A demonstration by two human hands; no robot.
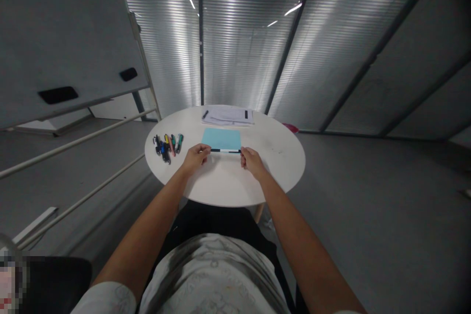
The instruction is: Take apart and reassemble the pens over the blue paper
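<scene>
1 L hand [196,157], bare: thumb & fingers pinched at near-L corner of light-blue rect. pad [221,138].
1 R hand [251,160], bare: same grip, near-R corner.
1 slim blk/wht strip [224,150], along pad's near edge; pen or binding, can't tell.
Pad: approx. midway btwn L & R edges of round white table [221,186].
Asstd. multicolour pens [171,146]: loose cluster nr L edge.
White paper sheets [228,117], stacked: at far edge.

2 hands [196,155], 1 blue pad [221,139], 1 paper pile [228,115], 1 worktop [228,181], all centre-frame! Left of centre, at least 6 pens [171,146], tightly bunched; upper left, 2 black patches [59,94]!
</scene>
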